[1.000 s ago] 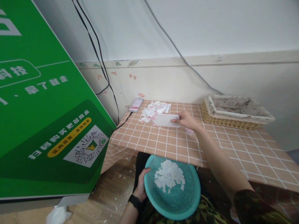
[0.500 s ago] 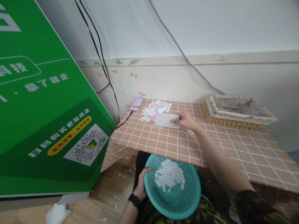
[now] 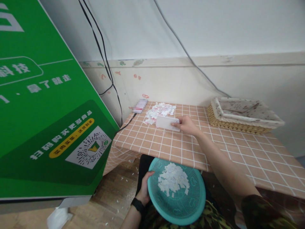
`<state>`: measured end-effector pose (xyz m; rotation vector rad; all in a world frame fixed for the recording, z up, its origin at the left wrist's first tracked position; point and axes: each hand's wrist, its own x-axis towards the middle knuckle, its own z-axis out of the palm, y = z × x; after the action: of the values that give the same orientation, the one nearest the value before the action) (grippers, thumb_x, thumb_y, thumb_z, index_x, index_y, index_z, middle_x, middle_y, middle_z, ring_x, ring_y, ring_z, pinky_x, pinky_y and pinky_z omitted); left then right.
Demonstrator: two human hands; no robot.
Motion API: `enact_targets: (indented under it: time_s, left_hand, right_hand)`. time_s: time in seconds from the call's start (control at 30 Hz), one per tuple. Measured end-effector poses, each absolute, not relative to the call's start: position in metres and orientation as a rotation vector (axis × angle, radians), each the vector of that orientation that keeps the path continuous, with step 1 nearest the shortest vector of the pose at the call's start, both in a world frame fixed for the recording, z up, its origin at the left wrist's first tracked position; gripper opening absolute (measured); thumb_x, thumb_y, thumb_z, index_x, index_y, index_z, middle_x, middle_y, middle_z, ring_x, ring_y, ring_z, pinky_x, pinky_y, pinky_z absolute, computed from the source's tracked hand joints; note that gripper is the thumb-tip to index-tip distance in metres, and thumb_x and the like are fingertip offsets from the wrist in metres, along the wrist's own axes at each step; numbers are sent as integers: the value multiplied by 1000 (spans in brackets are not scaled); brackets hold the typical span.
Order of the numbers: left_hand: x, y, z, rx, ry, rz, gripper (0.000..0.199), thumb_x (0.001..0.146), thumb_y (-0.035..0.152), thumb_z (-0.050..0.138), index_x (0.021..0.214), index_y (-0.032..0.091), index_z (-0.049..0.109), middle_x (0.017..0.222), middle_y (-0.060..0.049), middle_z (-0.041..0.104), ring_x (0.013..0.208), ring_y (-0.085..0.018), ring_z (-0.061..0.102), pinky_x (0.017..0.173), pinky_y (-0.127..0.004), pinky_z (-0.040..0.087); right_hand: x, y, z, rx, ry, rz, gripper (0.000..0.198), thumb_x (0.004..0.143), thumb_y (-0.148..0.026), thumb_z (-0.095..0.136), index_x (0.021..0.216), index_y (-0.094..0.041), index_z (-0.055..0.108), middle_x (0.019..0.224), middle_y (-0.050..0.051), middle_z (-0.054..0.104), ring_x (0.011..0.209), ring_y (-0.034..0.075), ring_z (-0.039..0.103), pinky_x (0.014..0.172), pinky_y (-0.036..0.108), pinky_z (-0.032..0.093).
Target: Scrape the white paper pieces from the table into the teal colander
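Your right hand (image 3: 188,125) is holding a white card (image 3: 163,122) beside the paper scraps (image 3: 163,108), near the back edge of the table (image 3: 145,140). Your left hand (image 3: 144,188) grips the green basin (image 3: 177,213) below the front edge.

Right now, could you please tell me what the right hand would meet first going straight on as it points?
The right hand, leading with its flat white slab, would probably meet the loose paper scraps on the checked tablecloth first, though depth is unclear.
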<state>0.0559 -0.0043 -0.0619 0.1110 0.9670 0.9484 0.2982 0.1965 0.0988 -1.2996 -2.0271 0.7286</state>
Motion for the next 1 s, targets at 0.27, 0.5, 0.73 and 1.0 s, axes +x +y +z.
enact_targets:
  time_s: [0.27, 0.5, 0.73, 1.0]
  left_hand:
    - [57, -4, -58, 91, 934, 926, 30, 73, 36, 61, 79, 9, 71, 66, -9, 72, 59, -21, 63, 65, -33, 49]
    - [55, -5, -61, 99, 934, 950, 28, 73, 36, 62, 78, 10, 70, 65, -8, 72, 56, -20, 62, 64, -34, 48]
    - [54, -5, -66, 91, 905, 931, 32, 73, 40, 62, 80, 9, 70, 69, -10, 73, 61, -23, 64, 68, -36, 49]
    - [53, -5, -68, 105, 916, 934, 32, 74, 39, 61, 79, 9, 69, 66, -10, 71, 58, -21, 63, 67, -34, 48]
  right_hand:
    - [286, 193, 104, -1336, -2073, 573, 32, 80, -39, 54, 58, -17, 51, 53, -2, 44, 50, 10, 38, 48, 26, 25]
    - [279, 189, 110, -1322, -2106, 558, 31, 82, -37, 53, 58, -17, 51, 53, -2, 45, 49, 9, 37, 48, 26, 23]
    - [276, 183, 114, -1369, -2127, 500, 31, 81, -37, 53, 57, -17, 53, 54, 0, 50, 50, 11, 41, 49, 26, 25]
    - [269, 176, 124, -1320, -2198, 575, 27, 82, -36, 52, 65, -17, 59, 55, 0, 53, 50, 11, 43, 49, 26, 27]
